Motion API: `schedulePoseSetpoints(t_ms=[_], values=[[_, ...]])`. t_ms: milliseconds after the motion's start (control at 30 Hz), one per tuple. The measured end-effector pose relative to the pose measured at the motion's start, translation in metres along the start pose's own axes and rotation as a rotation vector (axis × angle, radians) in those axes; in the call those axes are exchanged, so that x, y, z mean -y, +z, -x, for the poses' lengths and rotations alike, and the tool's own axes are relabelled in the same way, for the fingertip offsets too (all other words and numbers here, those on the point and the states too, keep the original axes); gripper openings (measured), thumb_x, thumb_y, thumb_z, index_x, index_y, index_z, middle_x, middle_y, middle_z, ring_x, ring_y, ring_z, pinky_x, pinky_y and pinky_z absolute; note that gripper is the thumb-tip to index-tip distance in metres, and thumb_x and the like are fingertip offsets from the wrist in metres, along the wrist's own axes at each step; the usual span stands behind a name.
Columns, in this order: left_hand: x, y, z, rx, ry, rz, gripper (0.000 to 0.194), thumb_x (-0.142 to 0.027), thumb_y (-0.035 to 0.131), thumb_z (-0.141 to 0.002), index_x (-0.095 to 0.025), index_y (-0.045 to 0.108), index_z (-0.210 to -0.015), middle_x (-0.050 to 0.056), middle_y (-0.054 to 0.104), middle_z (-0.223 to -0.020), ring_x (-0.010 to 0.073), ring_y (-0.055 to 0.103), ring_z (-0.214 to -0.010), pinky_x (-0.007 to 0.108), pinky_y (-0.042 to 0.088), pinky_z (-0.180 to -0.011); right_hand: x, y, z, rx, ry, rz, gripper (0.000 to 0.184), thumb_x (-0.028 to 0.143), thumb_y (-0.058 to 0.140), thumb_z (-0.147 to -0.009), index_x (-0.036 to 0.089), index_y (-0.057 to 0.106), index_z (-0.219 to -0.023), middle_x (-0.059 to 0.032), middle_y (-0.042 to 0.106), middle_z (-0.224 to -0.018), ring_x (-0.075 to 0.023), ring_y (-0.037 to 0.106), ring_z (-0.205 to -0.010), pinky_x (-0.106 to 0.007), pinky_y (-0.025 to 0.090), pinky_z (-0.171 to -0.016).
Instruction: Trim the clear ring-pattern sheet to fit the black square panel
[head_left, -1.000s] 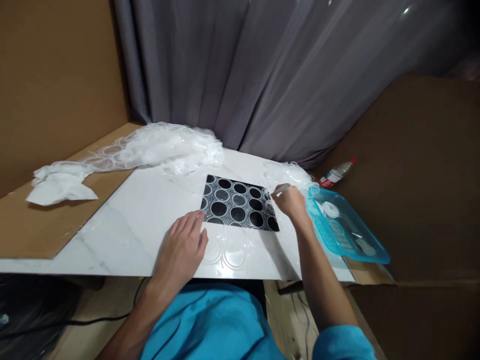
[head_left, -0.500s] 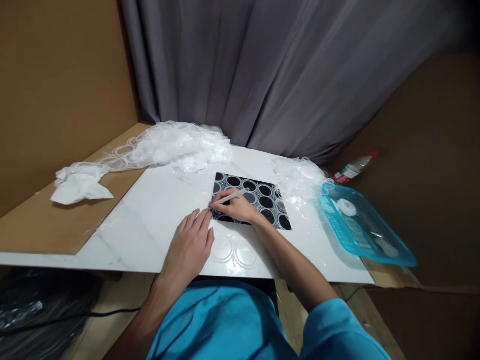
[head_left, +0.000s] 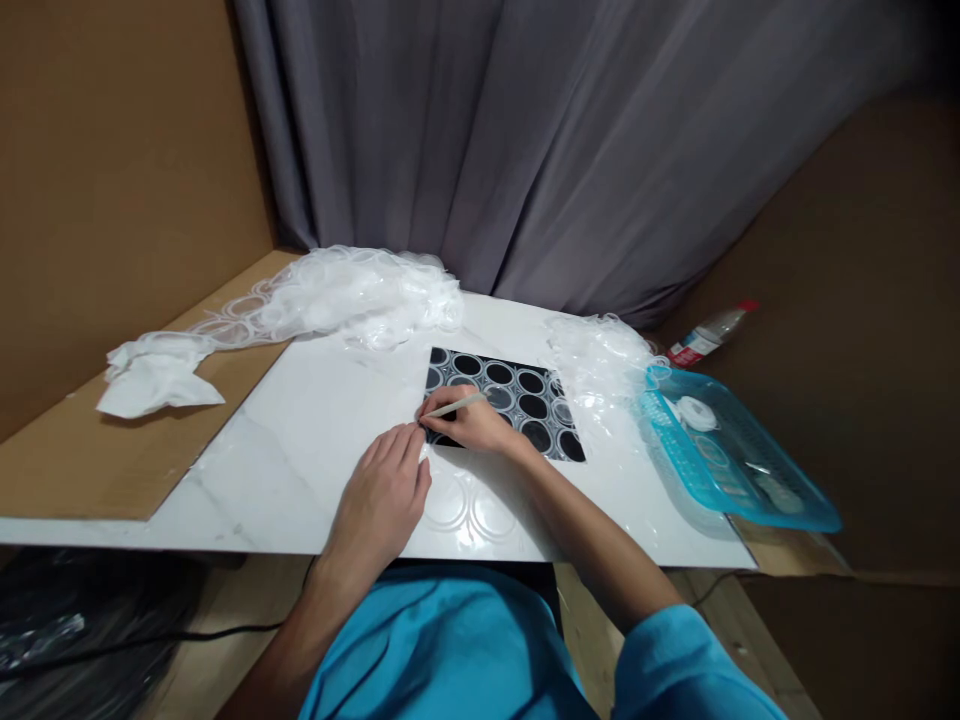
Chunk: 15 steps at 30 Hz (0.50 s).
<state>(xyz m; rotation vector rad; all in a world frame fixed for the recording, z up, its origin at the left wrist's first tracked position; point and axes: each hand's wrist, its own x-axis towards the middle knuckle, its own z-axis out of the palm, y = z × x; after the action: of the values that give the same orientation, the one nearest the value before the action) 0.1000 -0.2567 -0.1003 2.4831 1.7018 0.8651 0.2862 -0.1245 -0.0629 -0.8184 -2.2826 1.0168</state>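
Observation:
A black sheet (head_left: pixel 533 407) with rows of clear-rimmed circles lies on the white tabletop in front of me. My right hand (head_left: pixel 469 418) rests over its left part, fingers closed around a slim, whitish pen-like tool (head_left: pixel 463 403). The tool leans to the right, and its tip is low by the sheet's left edge, too small to make out. Beside that edge my left hand (head_left: pixel 388 480) lies flat on the table, fingers stretched, their tips close to the right fingertips. Nearer to me, a clear film with ring outlines (head_left: pixel 469 508) lies on the tabletop.
A heap of clear ring-cut plastic (head_left: pixel 367 290) lies at the back left, with crumpled white paper (head_left: pixel 160 375) on cardboard. More clear scraps (head_left: pixel 600 350) lie right of the sheet, by a blue basket (head_left: pixel 780 470) and a red-capped bottle (head_left: pixel 712 335). A grey curtain (head_left: pixel 450 130) hangs behind.
The pen-like tool's upper end has tipped lower as my right hand turned slightly. My left hand stays nearly in place; the whole view has shifted a little.

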Motion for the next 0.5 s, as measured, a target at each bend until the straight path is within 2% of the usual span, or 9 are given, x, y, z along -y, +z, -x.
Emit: schedulePoseSetpoints(t_ms=[200, 333, 433, 500], values=[[0.000, -0.001, -0.001, 0.005, -0.003, -0.010, 0.037, -0.023, 0.050, -0.110, -0.017, 0.058, -0.145, 0.018, 0.069, -0.142, 0.0349, 0.065, -0.136, 0.055, 0.053, -0.119, 0.018, 0.003, 0.001, 0.106, -0.155, 0.411, 0.012, 0.012, 0.065, -0.103, 0.019, 0.070, -0.095, -0.0058, 0.072, -0.101, -0.0189, 0.065, -0.093, -0.030, 0.048, -0.078], [0.001, -0.001, -0.001, 0.013, -0.009, -0.002, 0.034, -0.022, 0.053, -0.108, -0.017, 0.061, -0.141, 0.018, 0.071, -0.136, 0.0357, 0.066, -0.133, 0.056, 0.055, -0.116, 0.024, 0.010, 0.007, 0.163, -0.235, 0.636, 0.010, 0.013, 0.070, -0.100, 0.019, 0.064, -0.095, -0.0078, 0.069, -0.101, -0.0227, 0.060, -0.093, -0.032, 0.046, -0.075], [0.002, -0.001, -0.001, -0.012, -0.006, 0.016, 0.033, -0.022, 0.054, -0.108, -0.018, 0.061, -0.140, 0.019, 0.071, -0.137, 0.0364, 0.066, -0.135, 0.056, 0.055, -0.116, 0.021, 0.016, 0.011, 0.145, -0.261, 0.699, 0.010, 0.013, 0.071, -0.100, 0.019, 0.064, -0.098, -0.0104, 0.070, -0.106, -0.0254, 0.060, -0.098, -0.035, 0.049, -0.081], [0.002, -0.001, -0.001, -0.020, -0.002, 0.021, 0.036, -0.022, 0.053, -0.108, -0.017, 0.060, -0.143, 0.019, 0.070, -0.141, 0.0365, 0.065, -0.137, 0.057, 0.054, -0.117, 0.017, 0.018, 0.012, 0.142, -0.267, 0.659, 0.010, 0.013, 0.073, -0.098, 0.019, 0.065, -0.099, -0.0112, 0.072, -0.107, -0.0259, 0.061, -0.099, -0.036, 0.051, -0.083]])
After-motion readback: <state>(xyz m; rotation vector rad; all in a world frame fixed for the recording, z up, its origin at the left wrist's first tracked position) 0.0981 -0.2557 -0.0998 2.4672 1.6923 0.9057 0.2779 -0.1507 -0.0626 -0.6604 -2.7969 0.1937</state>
